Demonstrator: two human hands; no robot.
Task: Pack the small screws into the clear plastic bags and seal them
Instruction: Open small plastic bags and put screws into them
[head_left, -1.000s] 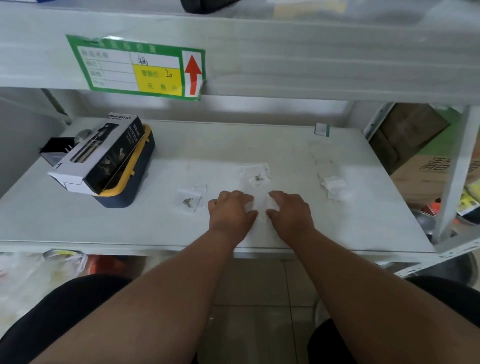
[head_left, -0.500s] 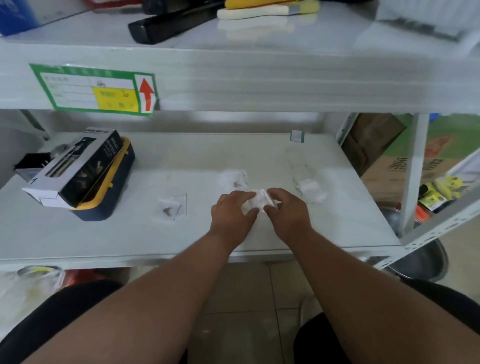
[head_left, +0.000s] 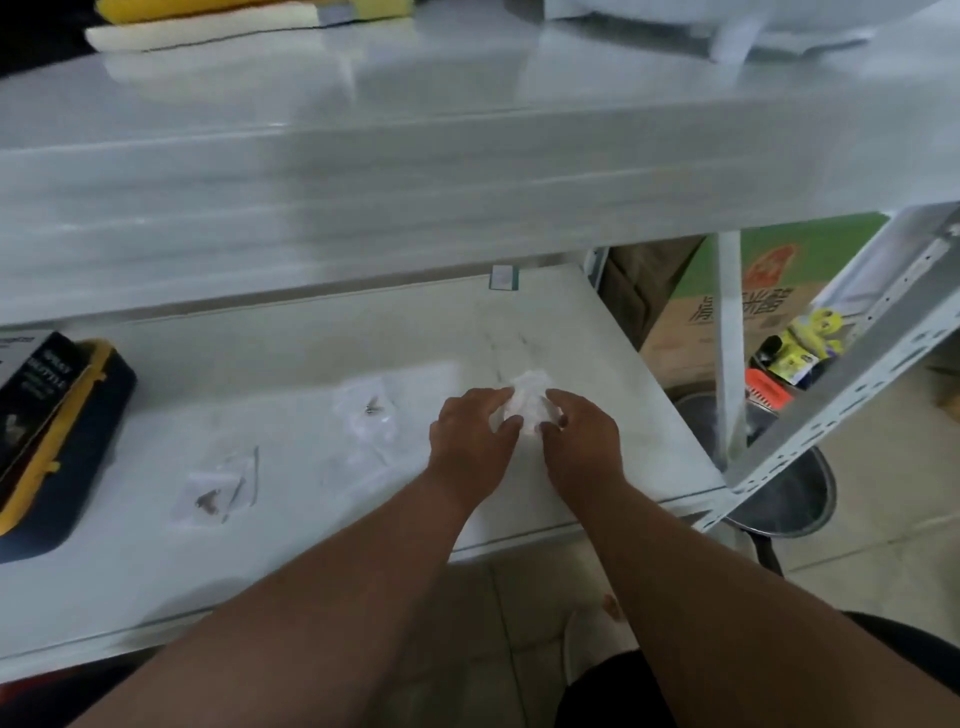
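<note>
My left hand (head_left: 470, 441) and my right hand (head_left: 584, 441) are side by side over the white shelf (head_left: 291, 364), both pinching a small clear plastic bag (head_left: 527, 408) held just above the surface. I cannot tell what is inside that bag. To the left lies a clear bag with small screws in it (head_left: 369, 410). Further left and nearer the front edge lies another clear bag with screws (head_left: 218, 491).
A black spray-bottle box (head_left: 31, 410) rests on a navy and yellow case (head_left: 72, 467) at the left edge. The upper shelf (head_left: 415, 182) overhangs the far half. A metal upright (head_left: 727, 338), cardboard boxes (head_left: 696, 322) and a dark stool (head_left: 795, 499) stand to the right.
Both hands lifted the clear bag off the shelf and carried it to the right and further back. The view swung right and up, so the green label went out of sight.
</note>
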